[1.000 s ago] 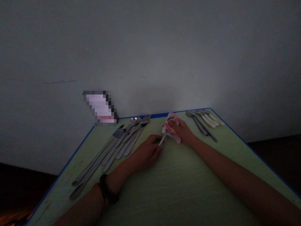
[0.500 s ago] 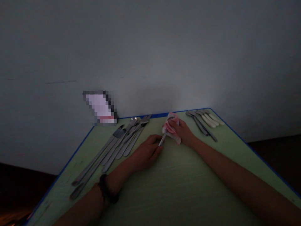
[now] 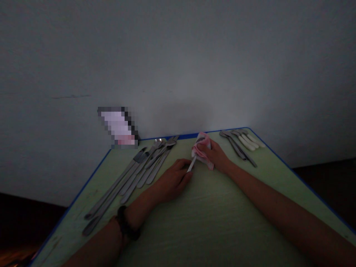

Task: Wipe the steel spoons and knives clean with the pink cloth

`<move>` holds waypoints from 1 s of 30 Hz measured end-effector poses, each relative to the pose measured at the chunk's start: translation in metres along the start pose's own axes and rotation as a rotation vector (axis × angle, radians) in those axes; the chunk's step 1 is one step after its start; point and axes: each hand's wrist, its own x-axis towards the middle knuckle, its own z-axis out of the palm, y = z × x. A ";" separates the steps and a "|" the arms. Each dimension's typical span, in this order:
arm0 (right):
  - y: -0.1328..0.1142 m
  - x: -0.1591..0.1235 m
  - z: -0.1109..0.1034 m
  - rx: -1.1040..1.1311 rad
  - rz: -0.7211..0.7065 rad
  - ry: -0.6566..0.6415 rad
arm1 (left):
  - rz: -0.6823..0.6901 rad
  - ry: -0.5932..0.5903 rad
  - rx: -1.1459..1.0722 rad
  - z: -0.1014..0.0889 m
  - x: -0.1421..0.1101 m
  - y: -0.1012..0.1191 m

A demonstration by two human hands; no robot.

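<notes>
My left hand (image 3: pixel 174 179) pinches the lower end of a slim, light-coloured cutlery handle (image 3: pixel 191 164) between thumb and fingers. The handle points away from me, and its far end runs into a pink and white cloth (image 3: pixel 205 162). Closed over that cloth is my right hand (image 3: pixel 217 155), which presses it around the far end of the piece. The cloth and fingers hide most of the head, so I cannot tell its kind. Several long metal utensils (image 3: pixel 130 168), among them spoons and knives, lie to the left of my left hand.
On the right of the green table (image 3: pixel 211 222) lie metal spoons (image 3: pixel 235 146) and several white-handled utensils (image 3: pixel 247 141). A blurred device with a lit screen (image 3: pixel 118 124) leans on the wall (image 3: pixel 178 66) at the back left. Blue edging (image 3: pixel 191 135) borders the tabletop.
My right hand and the cloth have shifted very slightly, and the cloth's folds lie differently. My left hand keeps its grip on the handle in nearly the same place.
</notes>
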 end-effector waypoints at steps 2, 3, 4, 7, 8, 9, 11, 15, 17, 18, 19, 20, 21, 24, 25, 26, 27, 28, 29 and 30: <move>0.001 0.000 0.001 -0.001 -0.033 0.025 | -0.002 -0.007 0.007 0.000 0.000 0.000; 0.002 0.000 0.002 -0.003 -0.055 0.041 | -0.005 -0.011 0.012 0.000 0.000 0.000; 0.003 0.001 0.002 -0.007 -0.072 0.057 | -0.008 -0.013 0.015 0.000 0.000 -0.001; 0.003 0.002 0.003 0.007 -0.091 0.101 | -0.007 -0.002 0.013 0.001 0.000 -0.002; 0.003 0.002 0.004 0.030 -0.086 0.102 | -0.004 0.003 0.013 0.001 0.000 -0.002; 0.002 0.002 0.004 0.058 -0.078 0.093 | -0.001 0.003 0.014 0.001 0.000 -0.002; -0.001 0.001 0.004 0.107 -0.064 0.055 | 0.003 -0.002 0.019 0.001 0.000 -0.002; -0.006 -0.002 0.004 0.111 -0.052 0.007 | -0.008 -0.019 0.034 -0.001 0.001 0.000; -0.007 -0.002 0.004 0.114 -0.055 -0.004 | -0.012 -0.033 0.044 -0.001 0.001 0.001; -0.007 -0.002 0.004 0.118 -0.058 -0.010 | -0.012 -0.036 0.045 -0.001 0.001 0.001; -0.006 -0.001 0.004 0.118 -0.060 -0.014 | -0.010 -0.034 0.043 -0.001 0.001 0.001; -0.005 -0.001 0.003 0.114 -0.061 -0.015 | -0.006 -0.030 0.039 -0.001 0.001 0.000; -0.004 0.000 0.003 0.105 -0.061 -0.012 | -0.003 -0.024 0.032 -0.001 0.000 0.000; 0.000 0.001 0.000 0.067 -0.048 -0.008 | 0.003 -0.010 0.019 0.000 0.000 -0.001; 0.001 0.002 0.000 0.064 -0.039 -0.010 | 0.003 -0.011 0.020 0.001 0.000 -0.001; 0.002 0.002 -0.001 0.068 -0.028 -0.012 | 0.001 -0.014 0.024 0.001 0.000 -0.001; 0.002 0.002 -0.001 0.078 -0.014 -0.015 | -0.001 -0.016 0.027 0.001 0.000 -0.002; 0.002 0.002 -0.001 0.090 -0.002 -0.018 | -0.002 -0.019 0.029 0.001 -0.001 -0.002; 0.001 0.002 -0.001 0.102 0.006 -0.019 | -0.004 -0.020 0.029 0.001 -0.001 -0.002; 0.001 0.003 -0.001 0.111 0.013 -0.022 | -0.006 -0.021 0.027 0.001 -0.001 -0.002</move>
